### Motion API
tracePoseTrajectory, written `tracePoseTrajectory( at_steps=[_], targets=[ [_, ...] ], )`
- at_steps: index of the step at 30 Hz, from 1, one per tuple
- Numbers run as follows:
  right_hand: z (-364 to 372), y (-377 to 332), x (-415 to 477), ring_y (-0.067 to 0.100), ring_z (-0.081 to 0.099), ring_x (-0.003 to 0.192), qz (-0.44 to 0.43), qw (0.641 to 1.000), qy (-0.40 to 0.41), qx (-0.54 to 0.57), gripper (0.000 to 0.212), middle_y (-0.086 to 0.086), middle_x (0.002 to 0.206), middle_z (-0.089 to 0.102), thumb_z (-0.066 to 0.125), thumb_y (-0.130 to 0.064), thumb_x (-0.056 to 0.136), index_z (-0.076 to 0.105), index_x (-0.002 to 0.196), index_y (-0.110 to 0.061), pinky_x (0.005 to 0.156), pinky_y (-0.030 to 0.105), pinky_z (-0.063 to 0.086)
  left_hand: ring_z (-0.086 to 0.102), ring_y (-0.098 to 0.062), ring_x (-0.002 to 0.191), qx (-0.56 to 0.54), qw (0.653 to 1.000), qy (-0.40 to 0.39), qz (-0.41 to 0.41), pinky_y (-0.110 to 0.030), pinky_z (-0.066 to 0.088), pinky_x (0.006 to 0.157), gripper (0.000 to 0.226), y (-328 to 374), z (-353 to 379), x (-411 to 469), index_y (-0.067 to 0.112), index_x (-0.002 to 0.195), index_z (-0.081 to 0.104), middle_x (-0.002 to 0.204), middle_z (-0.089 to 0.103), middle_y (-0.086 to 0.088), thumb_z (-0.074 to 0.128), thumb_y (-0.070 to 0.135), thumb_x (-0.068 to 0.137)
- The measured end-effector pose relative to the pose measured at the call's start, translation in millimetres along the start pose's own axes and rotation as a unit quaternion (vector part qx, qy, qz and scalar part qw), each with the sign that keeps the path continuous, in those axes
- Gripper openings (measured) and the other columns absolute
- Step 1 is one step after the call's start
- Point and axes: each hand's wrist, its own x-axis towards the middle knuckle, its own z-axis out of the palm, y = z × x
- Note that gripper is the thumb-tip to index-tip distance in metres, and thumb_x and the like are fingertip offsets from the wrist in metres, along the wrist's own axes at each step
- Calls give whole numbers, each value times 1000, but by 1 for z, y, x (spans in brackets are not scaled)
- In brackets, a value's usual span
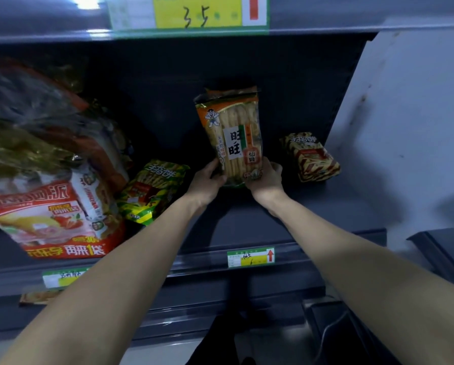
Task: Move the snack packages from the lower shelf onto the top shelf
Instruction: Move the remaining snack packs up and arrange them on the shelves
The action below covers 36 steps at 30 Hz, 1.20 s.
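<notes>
Both bare forearms are stretching forward, almost straight, and drawing together toward the far middle of the dark shelf [313,206]. Between them an orange rice-cracker package [231,133] is standing upright, its printed face turned toward the near side. The left hand [207,177] is wrapping the package's lower left corner, with the thumb lying over the front and the fingers curling out of sight behind. The right hand [266,177] is doing the same at the lower right corner, knuckles facing outward. Each grip is holding only the bottom end of the package, and the upper part is rising free above the hands. I cannot tell whether its bottom edge is touching the shelf or hanging just above it, as the hands are covering that edge.

Just left of the left hand, a green-and-yellow snack pack [152,191] is leaning back. To the right, apart from the right hand, a brown-striped pack [310,156] is sitting near the pale side wall [405,114]. A large red bag [54,219] is filling the near left of the shelf. A small price label [251,256] is showing on the front rail between the arms, and a yellow price card [197,11] is hanging on the shelf above.
</notes>
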Motion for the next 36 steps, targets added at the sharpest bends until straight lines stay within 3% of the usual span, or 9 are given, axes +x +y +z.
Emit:
tracePoseTrajectory(
  at_steps=[4,12,16,25,31,36],
  targets=[
    [1,2,-6,34,35,125,-2,1000,14,-4,51,15,136,28,60,-11,84,41,132,-13,102,34,37,37,-15,135,-13,1000,4,-6,-17,34,101,56,-1,0,2,12,146,31,149,38,-4,46,-2,94],
    [2,3,-15,34,35,126,2,998,44,-34,56,16,140,29,57,-2,82,39,135,-9,97,31,37,36,-16,137,-28,999,28,-5,-18,33,102,56,-5,-1,-6,13,146,31,148,39,-3,46,-2,94],
    [-2,1,-15,36,37,126,26,998,42,-30,58,18,143,28,60,-11,85,35,136,-7,101,37,37,38,-15,135,-31,999,23,-6,-19,34,101,57,0,0,-7,15,146,31,148,39,-2,48,-1,94],
    [3,-8,-11,31,51,117,50,997,-5,59,46,13,130,50,62,-13,80,48,124,-14,100,45,45,33,-15,138,-16,1000,-2,3,-19,32,103,64,1,-2,11,26,147,28,149,36,1,48,-4,93],
    [5,-8,-4,32,38,127,63,998,-4,-8,58,14,138,38,58,-10,85,35,139,-13,100,36,39,34,-16,137,-16,1000,15,7,-23,32,104,62,-3,-2,17,24,146,31,149,38,0,52,0,92],
    [7,-3,-2,35,42,123,61,997,4,-43,55,17,135,41,59,-14,88,35,137,-11,94,36,41,44,-18,131,-35,997,64,-5,-24,39,100,57,-6,1,21,15,143,38,141,48,-7,57,4,90]
  ],
)
